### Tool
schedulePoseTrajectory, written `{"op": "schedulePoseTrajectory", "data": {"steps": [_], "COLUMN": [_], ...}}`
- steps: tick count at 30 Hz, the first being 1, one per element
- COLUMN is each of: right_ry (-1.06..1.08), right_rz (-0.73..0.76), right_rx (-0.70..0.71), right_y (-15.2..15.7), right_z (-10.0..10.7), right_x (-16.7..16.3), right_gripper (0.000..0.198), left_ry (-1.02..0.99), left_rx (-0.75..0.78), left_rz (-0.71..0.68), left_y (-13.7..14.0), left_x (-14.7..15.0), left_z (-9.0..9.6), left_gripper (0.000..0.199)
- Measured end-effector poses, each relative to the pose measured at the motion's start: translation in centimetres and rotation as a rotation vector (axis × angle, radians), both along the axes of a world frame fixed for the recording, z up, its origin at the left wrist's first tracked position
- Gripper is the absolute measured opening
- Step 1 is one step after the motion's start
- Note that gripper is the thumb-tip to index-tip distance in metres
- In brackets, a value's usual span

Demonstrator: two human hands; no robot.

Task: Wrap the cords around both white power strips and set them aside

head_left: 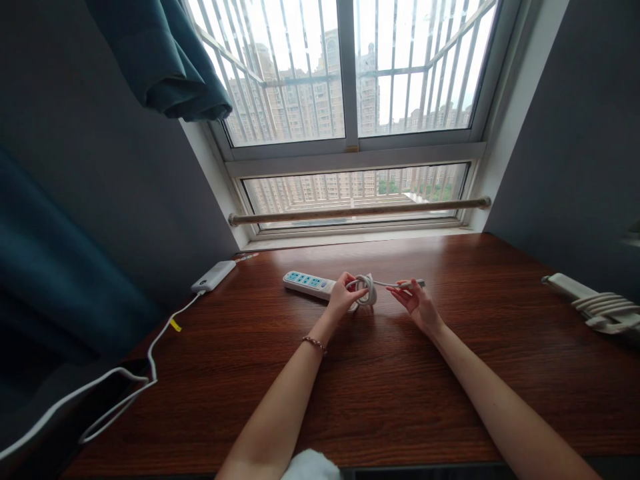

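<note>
A white power strip (pixel 309 284) with blue socket faces lies on the brown wooden desk, its right end partly behind my left hand (pixel 344 295). That hand is closed around the strip's coiled white cord (pixel 367 291), thumb and fingers gripping the loops. From the coil a short length of cord runs right to a pale plug (pixel 413 285). My right hand (pixel 418 305) pinches the plug end between thumb and fingers, the other fingers extended beneath it.
To the left, a white adapter box (pixel 214 276) with a trailing white cable (pixel 153 347) lies on the desk (pixel 240 373). At the right edge sits another white strip (pixel 575 288) with its cord wrapped around it. A barred window (pixel 353 150) stands behind.
</note>
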State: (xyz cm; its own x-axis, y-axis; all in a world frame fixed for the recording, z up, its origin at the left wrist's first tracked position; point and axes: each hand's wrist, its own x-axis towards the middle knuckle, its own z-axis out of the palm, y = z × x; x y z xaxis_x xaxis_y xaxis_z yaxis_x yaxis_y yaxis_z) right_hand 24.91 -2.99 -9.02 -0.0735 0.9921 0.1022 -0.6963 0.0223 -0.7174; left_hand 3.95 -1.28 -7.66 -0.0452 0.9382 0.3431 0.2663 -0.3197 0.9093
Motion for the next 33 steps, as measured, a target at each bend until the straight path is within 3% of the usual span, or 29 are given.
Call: {"op": "schedulePoseTrajectory", "data": {"steps": [5,8,12,15,21,24,28,33], "right_ry": [0.005,-0.02,0.029,0.06,-0.05,-0.184,-0.433,-0.663], "right_rz": [0.028,0.081,0.21,0.188,-0.042,-0.184,-0.316,-0.302], "right_rx": [-0.045,-0.109,-0.187,-0.218,-0.214,-0.133,-0.022,0.058], "right_y": [0.4,0.6,0.6,0.6,1.0,1.0,0.7,-0.1], "right_z": [-0.4,-0.7,-1.0,-1.2,-2.1,-2.3,-2.5,-2.8], "right_x": [0.5,0.7,0.6,0.0,-0.8,-1.0,-1.6,-2.5], "right_gripper": [0.033,0.034,0.036,0.031,0.023,0.036,0.058,0.065], "left_ry": [0.432,0.5,0.468,0.294,-0.214,-0.389,-0.641,-0.891], "left_rx": [0.175,0.197,0.087,-0.003,-0.166,-0.233,-0.282,-0.254], "left_rz": [0.096,0.105,0.086,0.017,-0.263,-0.23,-0.08,-0.015], "left_y": [-0.8,-1.0,-0.6,-0.1,0.2,-0.2,-0.7,-1.0], "left_x": [-0.4,-0.6,-0.9,-1.0,-1.3,-1.1,0.4,1.9], "left_z": [0.5,0.7,0.6,0.4,0.9,1.1,1.1,1.5], "left_gripper": [0.033,0.038,0.041,0.038,0.039,0.039,0.038,0.018]}}
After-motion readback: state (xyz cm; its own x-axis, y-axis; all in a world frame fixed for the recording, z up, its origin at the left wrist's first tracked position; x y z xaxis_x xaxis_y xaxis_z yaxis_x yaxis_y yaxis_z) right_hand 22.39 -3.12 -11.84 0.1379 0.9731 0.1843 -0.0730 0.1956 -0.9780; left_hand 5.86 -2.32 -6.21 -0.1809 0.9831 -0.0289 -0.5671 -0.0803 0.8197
